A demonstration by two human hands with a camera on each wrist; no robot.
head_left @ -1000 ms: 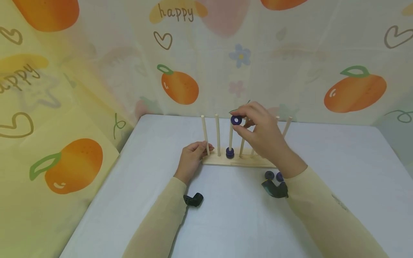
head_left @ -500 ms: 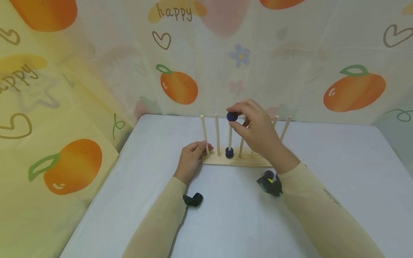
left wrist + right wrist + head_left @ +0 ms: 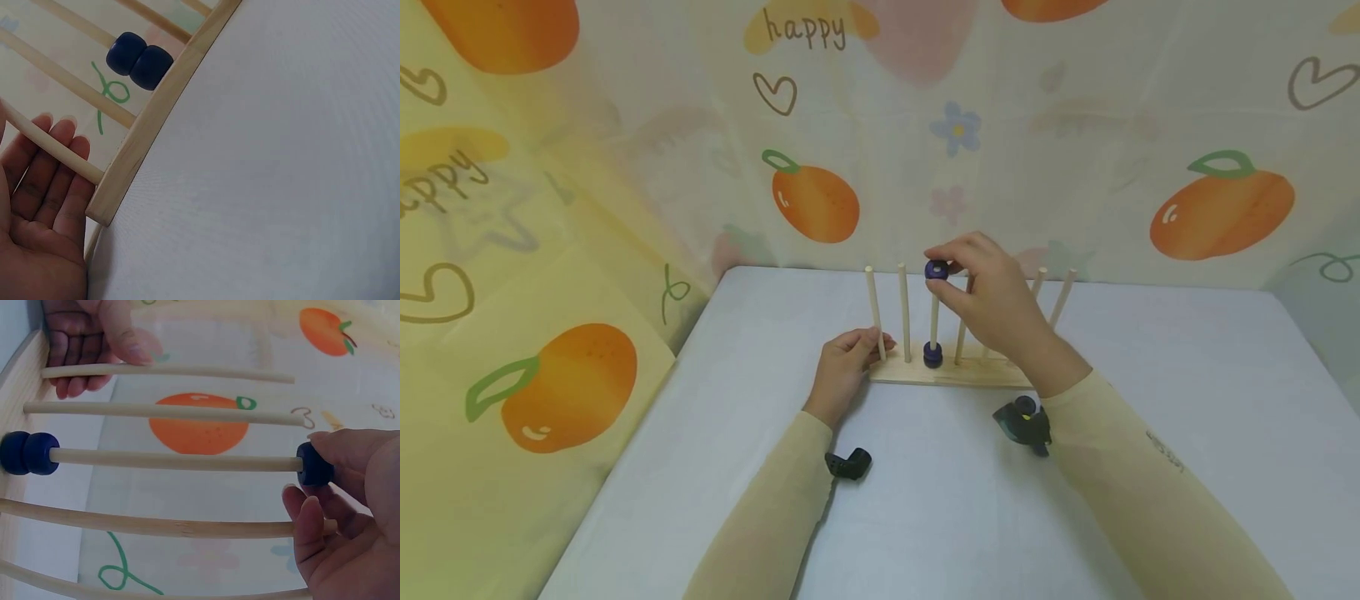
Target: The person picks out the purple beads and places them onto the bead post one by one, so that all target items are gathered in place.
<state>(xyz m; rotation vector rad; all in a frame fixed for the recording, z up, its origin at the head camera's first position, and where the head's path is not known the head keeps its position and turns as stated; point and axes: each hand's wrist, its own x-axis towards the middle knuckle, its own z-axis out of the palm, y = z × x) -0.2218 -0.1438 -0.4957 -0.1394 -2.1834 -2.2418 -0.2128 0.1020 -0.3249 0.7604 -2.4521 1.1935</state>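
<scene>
A wooden rack (image 3: 970, 377) with several upright pegs stands on the white table. Two dark blue beads (image 3: 932, 355) are stacked at the foot of the third peg from the left. My right hand (image 3: 996, 296) pinches another blue bead (image 3: 314, 464) between thumb and fingers, right at that peg's top end; in the right wrist view the peg's tip meets the bead's hole. At the rack's left end, my left hand (image 3: 842, 371) holds the outermost peg (image 3: 169, 371), thumb in front and fingers (image 3: 53, 169) behind it.
A dark bead (image 3: 1025, 406) lies on the table (image 3: 925, 517) in front of the rack, partly behind the black right wrist camera (image 3: 1024, 427). Another black camera (image 3: 850, 464) sits at the left wrist. A cloth printed with oranges (image 3: 816, 202) hangs behind and at the left.
My right hand has shifted slightly left, bringing the bead over the third peg's top and tilting its hole from facing me towards the peg. My left hand stays in place.
</scene>
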